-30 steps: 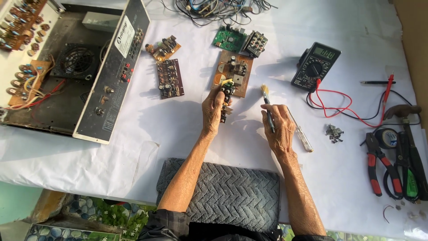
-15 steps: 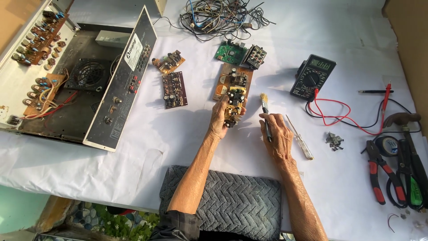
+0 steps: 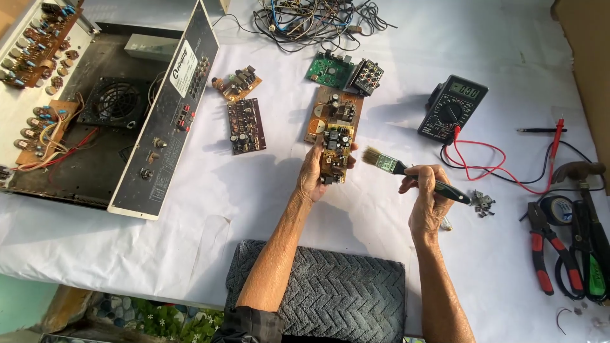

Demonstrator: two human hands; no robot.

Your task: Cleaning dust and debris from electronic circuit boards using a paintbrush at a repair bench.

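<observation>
A white cloth covers the tabletop (image 3: 267, 209), bright in sunlight and crowded with electronics. The left hand (image 3: 316, 173) is closed around the lower end of a small yellow-brown circuit board (image 3: 337, 152), fingers wrapped at its edges, holding it up just above a longer brown board (image 3: 333, 111) that lies flat on the cloth. The right hand (image 3: 427, 198) is curled shut around the dark handle of a small paintbrush (image 3: 406, 170), whose pale bristles point left toward the held board and stop just short of it, not touching. At the far left sits an opened amplifier chassis (image 3: 95, 127) with a fan and loose coloured wires inside, its grey front panel (image 3: 168, 121) tipped outward. Two more small boards (image 3: 244, 111) lie between the chassis and the hands, and a green board (image 3: 330, 68) with a black connector block (image 3: 368, 75) lies beyond the brown one. A tangle of cables (image 3: 305, 19) rests at the top edge. To the right is a black multimeter (image 3: 452, 108) with red leads (image 3: 495, 162) trailing across the cloth, a small heap of screws (image 3: 481, 203) near the right hand, and red-handled pliers (image 3: 546, 254) with other tools at the far right. A grey woven cushion (image 3: 324, 292) lies at the near edge between the forearms.
</observation>
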